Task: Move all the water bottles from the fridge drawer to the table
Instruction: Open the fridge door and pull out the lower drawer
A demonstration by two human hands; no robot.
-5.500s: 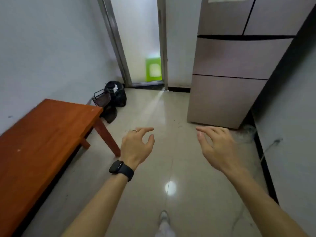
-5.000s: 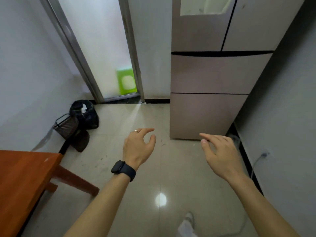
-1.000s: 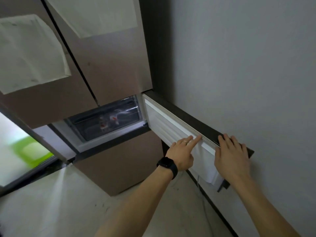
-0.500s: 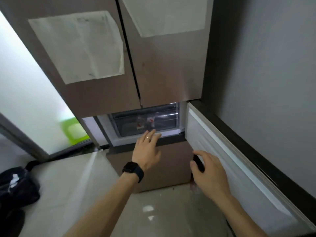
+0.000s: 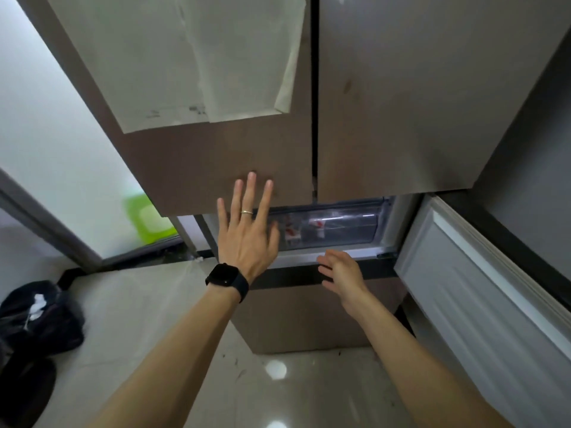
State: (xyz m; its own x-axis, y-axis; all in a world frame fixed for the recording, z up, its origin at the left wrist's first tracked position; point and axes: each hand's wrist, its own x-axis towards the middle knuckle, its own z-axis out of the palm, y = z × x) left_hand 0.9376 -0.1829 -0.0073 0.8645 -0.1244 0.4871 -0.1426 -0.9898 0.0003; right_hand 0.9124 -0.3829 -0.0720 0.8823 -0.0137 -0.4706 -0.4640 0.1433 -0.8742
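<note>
The brown fridge stands in front of me with its middle door (image 5: pixel 482 291) swung wide open to the right. Behind it a clear drawer (image 5: pixel 336 225) shows, with water bottles (image 5: pixel 312 230) lying inside, their red-and-white labels visible through the plastic. My left hand (image 5: pixel 247 230), with a ring and a black watch, is raised flat with straight spread fingers in front of the drawer's left part and holds nothing. My right hand (image 5: pixel 340 271) hovers lower, by the drawer's bottom ledge, fingers relaxed and empty.
Two closed upper fridge doors (image 5: pixel 386 103) carry taped white paper (image 5: pixel 200 57). A closed lower fridge drawer (image 5: pixel 309 316) sits beneath. A black bag (image 5: pixel 37 316) lies on the tiled floor at left, by a frosted glass door (image 5: pixel 55 143). A grey wall is at right.
Since a second ago both hands left the open door's edge and came over to the drawer. My left hand has risen and spread flat; my right hand let go of the door.
</note>
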